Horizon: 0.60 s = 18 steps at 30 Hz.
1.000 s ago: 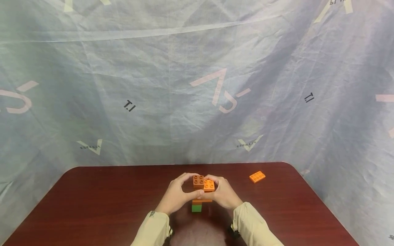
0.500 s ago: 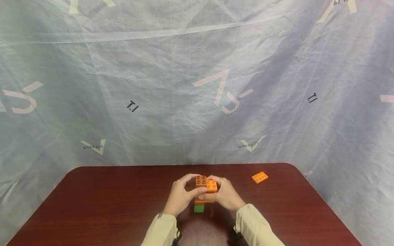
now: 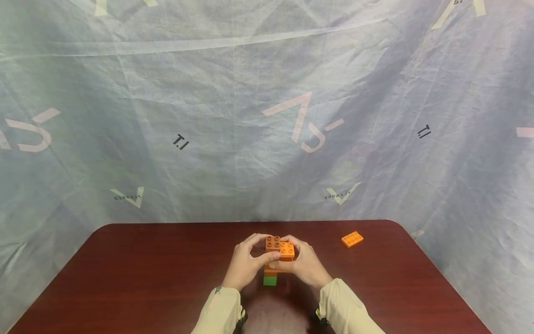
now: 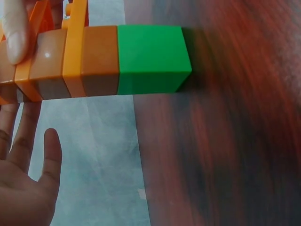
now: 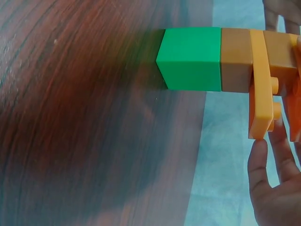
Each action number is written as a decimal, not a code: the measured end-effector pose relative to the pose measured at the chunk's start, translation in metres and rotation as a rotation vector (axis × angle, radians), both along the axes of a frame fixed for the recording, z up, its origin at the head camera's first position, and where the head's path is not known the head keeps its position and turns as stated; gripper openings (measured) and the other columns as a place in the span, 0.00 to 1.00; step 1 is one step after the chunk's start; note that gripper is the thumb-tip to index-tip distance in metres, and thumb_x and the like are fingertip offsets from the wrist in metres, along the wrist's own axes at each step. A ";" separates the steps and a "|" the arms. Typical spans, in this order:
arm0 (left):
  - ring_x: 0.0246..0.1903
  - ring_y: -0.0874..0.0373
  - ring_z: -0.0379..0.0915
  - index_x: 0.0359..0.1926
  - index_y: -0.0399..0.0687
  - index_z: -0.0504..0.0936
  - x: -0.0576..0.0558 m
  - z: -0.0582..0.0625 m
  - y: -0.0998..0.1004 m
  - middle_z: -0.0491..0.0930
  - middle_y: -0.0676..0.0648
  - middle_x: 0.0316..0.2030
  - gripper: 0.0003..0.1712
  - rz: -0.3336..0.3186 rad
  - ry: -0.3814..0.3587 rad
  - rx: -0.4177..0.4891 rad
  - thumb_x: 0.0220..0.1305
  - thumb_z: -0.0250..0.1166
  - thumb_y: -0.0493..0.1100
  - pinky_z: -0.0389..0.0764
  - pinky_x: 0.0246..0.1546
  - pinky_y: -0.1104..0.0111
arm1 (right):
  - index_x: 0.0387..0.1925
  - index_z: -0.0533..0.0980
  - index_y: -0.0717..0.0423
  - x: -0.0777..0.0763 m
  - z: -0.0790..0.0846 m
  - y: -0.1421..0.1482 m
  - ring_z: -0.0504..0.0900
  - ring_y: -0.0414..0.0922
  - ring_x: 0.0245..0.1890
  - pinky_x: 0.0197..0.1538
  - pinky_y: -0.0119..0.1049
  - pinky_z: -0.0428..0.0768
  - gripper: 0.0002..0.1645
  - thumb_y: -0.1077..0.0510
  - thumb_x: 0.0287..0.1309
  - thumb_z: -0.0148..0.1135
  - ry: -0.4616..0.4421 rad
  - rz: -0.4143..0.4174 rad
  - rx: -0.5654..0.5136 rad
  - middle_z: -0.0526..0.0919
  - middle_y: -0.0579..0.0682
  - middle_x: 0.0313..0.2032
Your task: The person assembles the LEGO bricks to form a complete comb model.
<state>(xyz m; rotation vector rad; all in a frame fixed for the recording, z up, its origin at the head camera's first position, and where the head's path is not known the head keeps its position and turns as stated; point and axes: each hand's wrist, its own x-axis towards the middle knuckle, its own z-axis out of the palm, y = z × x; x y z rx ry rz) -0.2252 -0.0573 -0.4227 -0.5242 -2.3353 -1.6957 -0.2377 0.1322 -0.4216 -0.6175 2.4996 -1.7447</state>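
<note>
A tower of toy building bricks stands upright between both hands in the head view. At its base is a green block; brown bricks and overhanging orange plates alternate above it. A studded brown brick tops the stack, with a studded orange plate beside and slightly below it. My left hand grips the upper part, thumb in front and fingers behind. From the other side my right hand holds it too, its thumb crossing under the left thumb. One right fingertip is right at a lower orange plate's end.
A loose orange plate lies at the back right of the dark red wooden table. Behind the table's far edge hangs a grey printed cloth.
My left thumb has slid a little higher on the front of the upper bricks. Both hands keep their hold on the tower; the head view has shifted slightly.
</note>
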 end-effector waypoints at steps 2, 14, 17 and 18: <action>0.51 0.53 0.80 0.53 0.53 0.86 -0.001 -0.001 0.000 0.83 0.55 0.47 0.20 -0.002 -0.008 0.007 0.61 0.75 0.51 0.79 0.54 0.53 | 0.49 0.80 0.54 0.000 -0.001 0.000 0.82 0.45 0.39 0.43 0.39 0.82 0.27 0.56 0.47 0.82 0.005 -0.018 0.011 0.86 0.50 0.41; 0.56 0.49 0.77 0.56 0.46 0.84 0.001 -0.005 0.003 0.83 0.52 0.50 0.25 0.037 -0.018 0.027 0.61 0.75 0.50 0.75 0.57 0.47 | 0.53 0.81 0.54 0.004 -0.006 0.013 0.84 0.46 0.46 0.52 0.42 0.80 0.28 0.57 0.50 0.81 0.022 -0.002 -0.004 0.86 0.49 0.46; 0.54 0.51 0.77 0.56 0.46 0.84 0.001 -0.005 0.003 0.83 0.53 0.49 0.25 0.037 -0.022 0.033 0.61 0.75 0.50 0.76 0.56 0.50 | 0.52 0.81 0.54 0.005 -0.007 0.019 0.84 0.47 0.47 0.53 0.46 0.79 0.27 0.57 0.50 0.80 0.016 -0.011 0.007 0.86 0.48 0.46; 0.53 0.51 0.78 0.56 0.47 0.84 0.002 -0.005 0.003 0.83 0.53 0.48 0.24 0.037 -0.024 0.037 0.61 0.75 0.49 0.76 0.55 0.50 | 0.52 0.81 0.54 0.005 -0.007 0.021 0.84 0.48 0.47 0.54 0.48 0.78 0.26 0.56 0.50 0.80 0.015 -0.014 0.010 0.86 0.48 0.46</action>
